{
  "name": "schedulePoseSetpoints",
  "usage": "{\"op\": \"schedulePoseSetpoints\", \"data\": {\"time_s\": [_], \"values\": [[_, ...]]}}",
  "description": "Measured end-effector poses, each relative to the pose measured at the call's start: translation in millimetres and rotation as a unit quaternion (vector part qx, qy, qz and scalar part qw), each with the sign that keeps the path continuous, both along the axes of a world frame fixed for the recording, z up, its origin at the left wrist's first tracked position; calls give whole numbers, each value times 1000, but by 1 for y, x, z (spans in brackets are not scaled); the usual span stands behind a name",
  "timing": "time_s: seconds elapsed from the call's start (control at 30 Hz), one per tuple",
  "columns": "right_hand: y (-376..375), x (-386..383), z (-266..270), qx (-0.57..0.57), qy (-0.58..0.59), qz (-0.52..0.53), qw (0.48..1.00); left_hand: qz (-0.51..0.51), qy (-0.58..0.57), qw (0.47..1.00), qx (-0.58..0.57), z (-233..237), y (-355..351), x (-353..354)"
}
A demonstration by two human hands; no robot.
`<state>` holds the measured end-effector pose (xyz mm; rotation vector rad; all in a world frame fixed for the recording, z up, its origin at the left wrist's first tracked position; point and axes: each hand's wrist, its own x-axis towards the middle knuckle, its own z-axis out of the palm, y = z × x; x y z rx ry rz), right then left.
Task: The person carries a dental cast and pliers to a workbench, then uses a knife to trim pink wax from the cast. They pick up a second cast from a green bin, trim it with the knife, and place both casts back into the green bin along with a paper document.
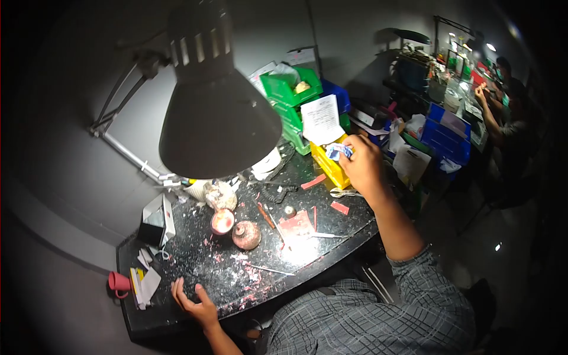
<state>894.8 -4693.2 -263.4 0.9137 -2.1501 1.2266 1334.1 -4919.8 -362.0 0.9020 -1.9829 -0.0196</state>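
Note:
My right hand (362, 161) pinches a crumpled blue-and-white piece (337, 151), like cloth or a wrapper, over the yellow bin (335, 171). A sheet of paper with writing (322, 120) stands just behind it. My left hand (196, 303) is at the near left edge of the black bench (195, 260), fingers apart and holding nothing. Between the hands lie a pink wax sheet (297, 225), a brown-handled tool (265, 216), a white-handled knife (325, 235) and a thin metal tool (270, 269). A round pinkish pot (246, 235) stands beside a small lit cup (222, 221).
A large dark lamp shade (219, 124) hangs over the bench's back left. Stacked green bins (290, 89) and a blue bin (438, 133) stand behind and to the right. At far left is a pink mug (119, 284). Another person (512, 112) sits at the far right.

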Motion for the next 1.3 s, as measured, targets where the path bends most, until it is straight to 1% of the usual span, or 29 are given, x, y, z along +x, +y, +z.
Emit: {"op": "schedulePoseSetpoints", "data": {"time_s": [0.03, 0.1, 0.17, 0.2, 0.23, 0.3, 0.33, 0.37, 0.4, 0.43, 0.5, 0.53, 0.57, 0.6, 0.63, 0.67, 0.7, 0.73, 0.8, 0.83, 0.9, 0.97, 1.03, 1.1, 1.17, 1.2, 1.23, 1.3], "values": [[4, 23, 16, -43, -7, 76, 996, -52, 29, 998, -19, 5, 9, -8], [3, 58, 24, -52, -102, 207, 972, -133, 58, 989, 14, 29, 38, -38], [-4, 89, 30, -63, -9, 315, 947, -225, 59, 972, 45, 53, 61, -64], [-8, 97, 27, -32, 108, 346, 931, -260, 48, 963, 45, 62, 67, -73], [-13, 114, 30, -62, 41, 390, 918, -297, 38, 953, 46, 69, 70, -80], [-23, 132, 29, -63, 34, 438, 896, -335, 49, 940, 35, 79, 72, -93], [-29, 137, 27, -69, 30, 453, 888, -347, 60, 934, 58, 82, 73, -97], [-34, 142, 26, -69, 28, 460, 885, -362, 71, 926, 79, 85, 74, -100], [-39, 145, 23, -67, 22, 467, 882, -354, 72, 927, 105, 88, 77, -100], [-43, 148, 20, -66, 16, 472, 879, -350, 72, 928, 107, 87, 76, -102], [-49, 152, 15, -58, 12, 473, 879, -375, 83, 919, 89, 82, 71, -108], [-51, 154, 13, -55, -21, 490, 870, -374, 110, 915, 101, 78, 71, -110], [-54, 156, 10, -52, -54, 506, 860, -373, 110, 915, 104, 72, 72, -110], [-55, 157, 6, -34, -108, 514, 850, -362, 137, 911, 144, 64, 73, -107], [-55, 159, 5, -32, -112, 515, 849, -350, 162, 904, 184, 60, 74, -105], [-56, 161, 6, 9, -170, 517, 839, -326, 195, 904, 194, 61, 78, -105], [-58, 163, 5, 49, -227, 517, 824, -323, 194, 905, 197, 59, 76, -103], [-61, 164, 0, 35, -208, 518, 829, -309, 175, 921, 162, 57, 73, -101], [-64, 167, -7, 20, -214, 515, 830, -295, 137, 942, 82, 57, 67, -97], [-65, 168, -11, 4, -216, 512, 831, -293, 135, 943, 86, 58, 65, -96], [-65, 170, -11, 26, -227, 505, 832, -298, 101, 949, 16, 57, 63, -94], [-68, 170, -14, 32, -179, 513, 839, -298, 84, 951, 10, 50, 62, -92], [-70, 171, -21, 26, -194, 513, 836, -297, 68, 952, -15, 48, 61, -92], [-72, 173, -27, 33, -191, 512, 837, -297, 52, 953, 7, 38, 63, -92], [-76, 177, -40, 23, -197, 505, 840, -324, 138, 923, 153, 30, 73, -100], [-78, 180, -46, 13, -200, 498, 844, -340, 122, 924, 125, 24, 67, -98], [-80, 183, -50, 13, -204, 499, 842, -341, 149, 902, 219, 20, 72, -92], [-84, 192, -59, 5, -307, 497, 812, -294, 206, 885, 295, 16, 76, -94]]}}
